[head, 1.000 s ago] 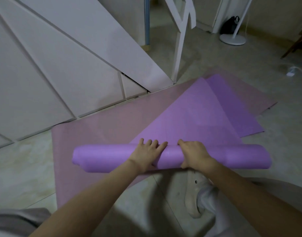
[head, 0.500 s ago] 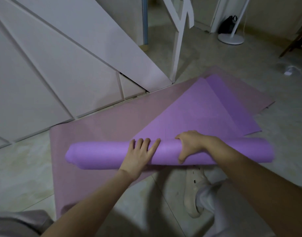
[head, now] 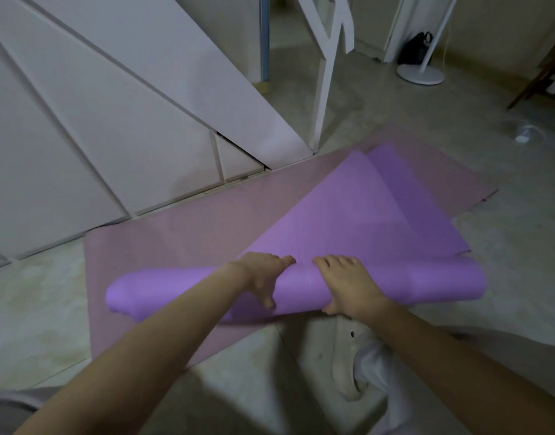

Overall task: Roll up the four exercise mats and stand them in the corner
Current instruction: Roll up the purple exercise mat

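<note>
A bright purple mat is partly rolled; its roll [head: 175,290] lies across the floor in front of me, and its flat part [head: 342,208] stretches away. My left hand [head: 263,277] grips the roll near the middle, fingers over the top and thumb on the near side. My right hand [head: 348,284] grips it just to the right in the same way. A darker purple mat [head: 427,196] lies flat under it on the right. A dusty pink mat [head: 182,230] lies flat beneath both.
White slanted stair panelling [head: 113,120] runs along the left. A white post [head: 323,89] stands beyond the mats. A round white stand base [head: 420,75] and a dark bag [head: 416,48] are at the back right. My shoe [head: 348,365] is on the tiled floor below the roll.
The roll has turned forward over the flat part. My left hand went from lying flat on top to gripping the roll; my right hand regripped it.
</note>
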Available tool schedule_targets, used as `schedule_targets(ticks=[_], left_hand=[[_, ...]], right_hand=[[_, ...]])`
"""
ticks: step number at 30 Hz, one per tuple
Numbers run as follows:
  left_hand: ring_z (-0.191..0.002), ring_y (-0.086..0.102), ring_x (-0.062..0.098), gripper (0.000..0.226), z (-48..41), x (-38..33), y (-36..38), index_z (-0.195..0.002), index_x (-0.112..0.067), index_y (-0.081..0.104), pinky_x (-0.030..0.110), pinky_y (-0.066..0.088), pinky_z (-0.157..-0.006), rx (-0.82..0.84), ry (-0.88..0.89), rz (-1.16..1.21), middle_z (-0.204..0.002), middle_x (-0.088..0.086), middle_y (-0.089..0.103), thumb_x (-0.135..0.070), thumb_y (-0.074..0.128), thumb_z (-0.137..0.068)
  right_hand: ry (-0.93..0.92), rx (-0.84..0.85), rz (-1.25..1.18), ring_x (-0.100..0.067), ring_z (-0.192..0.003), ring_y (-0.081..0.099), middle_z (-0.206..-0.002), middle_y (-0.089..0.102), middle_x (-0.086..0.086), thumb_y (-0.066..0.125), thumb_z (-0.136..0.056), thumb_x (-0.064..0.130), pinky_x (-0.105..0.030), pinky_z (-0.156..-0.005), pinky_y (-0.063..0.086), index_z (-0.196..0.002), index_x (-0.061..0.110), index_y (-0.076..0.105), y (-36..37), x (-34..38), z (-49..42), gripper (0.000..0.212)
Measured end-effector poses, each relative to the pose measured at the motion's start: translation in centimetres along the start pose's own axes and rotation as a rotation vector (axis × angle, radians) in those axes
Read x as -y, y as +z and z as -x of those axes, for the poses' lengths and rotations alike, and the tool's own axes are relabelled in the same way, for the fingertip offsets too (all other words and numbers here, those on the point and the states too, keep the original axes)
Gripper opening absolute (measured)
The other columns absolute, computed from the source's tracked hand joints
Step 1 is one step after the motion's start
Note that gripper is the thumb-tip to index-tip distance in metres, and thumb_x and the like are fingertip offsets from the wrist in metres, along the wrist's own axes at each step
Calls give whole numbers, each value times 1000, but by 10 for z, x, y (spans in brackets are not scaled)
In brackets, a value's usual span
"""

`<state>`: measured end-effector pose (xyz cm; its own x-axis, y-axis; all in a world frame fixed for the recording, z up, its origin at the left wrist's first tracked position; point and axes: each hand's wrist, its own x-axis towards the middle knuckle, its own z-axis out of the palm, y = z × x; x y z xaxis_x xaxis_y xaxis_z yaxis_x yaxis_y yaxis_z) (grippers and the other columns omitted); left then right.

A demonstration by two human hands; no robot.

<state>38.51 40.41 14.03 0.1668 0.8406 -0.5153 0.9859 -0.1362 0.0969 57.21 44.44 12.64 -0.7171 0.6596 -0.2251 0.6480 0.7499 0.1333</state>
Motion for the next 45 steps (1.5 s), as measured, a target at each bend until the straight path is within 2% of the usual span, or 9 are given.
schedule_targets(ticks=[8,12,15,21,24,28,32,36,45], left_hand=[[-124,41,28,100,19,-13,42,-150,-20,9,43,32,-102,-314,-130,-25,-139,7,37,-48,68,-74],[-108,58,33,118,28,-22,60,-138,-11,30,56,44,-91,-565,-294,-149,-121,14,59,-45,88,-41],[-118,54,38,123,29,-24,77,-142,-6,21,63,36,-95,-598,-344,-239,-129,21,54,-33,89,-44],[-88,56,30,103,24,-17,77,-133,-12,37,44,48,-78,-682,-203,-236,-106,10,60,-29,85,-43],[-80,58,26,99,24,-10,62,-128,-17,39,35,46,-70,-597,-132,-157,-101,4,62,-42,82,-43],[-114,47,27,83,19,-5,45,-142,-21,27,38,36,-90,-420,-95,34,-129,3,47,-56,62,-76],[-116,50,29,85,5,0,26,-138,-18,31,39,43,-91,-253,-52,99,-127,7,52,-39,76,-69],[-110,56,31,89,-8,4,13,-133,-18,35,38,47,-88,-97,10,117,-122,10,57,-39,83,-61],[-130,35,26,101,14,-22,57,-151,-19,5,45,29,-107,-352,-176,68,-144,6,31,-46,66,-76]], right_hand=[[51,44,-31,-24,-109,57,-122,56,-3,77,-68,36,-34,-86,39,-131,18,36,-19,-3,-13,78],[86,42,-85,-25,-110,58,-121,59,-2,77,-67,38,-35,-89,41,-131,21,38,-31,2,-27,78],[59,71,-118,-28,-108,58,-119,61,-4,77,-65,36,-36,-87,44,-131,19,40,-40,2,-33,77],[-13,289,-197,-26,-111,56,-125,58,-4,82,-61,42,-24,-82,39,-135,20,42,-52,-10,-34,87],[-18,387,-249,-25,-113,54,-129,55,-3,81,-64,45,-25,-83,38,-138,21,38,-53,-14,-30,89],[-37,235,-161,-24,-118,50,-133,50,-2,78,-66,49,-32,-93,36,-141,23,34,-40,-11,-24,91],[-54,67,146,-25,-117,46,-130,45,-6,78,-65,44,-38,-97,33,-139,14,29,-24,-7,-17,93],[-28,30,118,-25,-113,48,-126,47,-7,75,-67,36,-37,-96,34,-136,14,32,-13,-9,-8,85],[-19,98,75,-27,-108,58,-122,55,-7,78,-66,36,-32,-83,43,-133,14,37,-21,-13,-21,81]])
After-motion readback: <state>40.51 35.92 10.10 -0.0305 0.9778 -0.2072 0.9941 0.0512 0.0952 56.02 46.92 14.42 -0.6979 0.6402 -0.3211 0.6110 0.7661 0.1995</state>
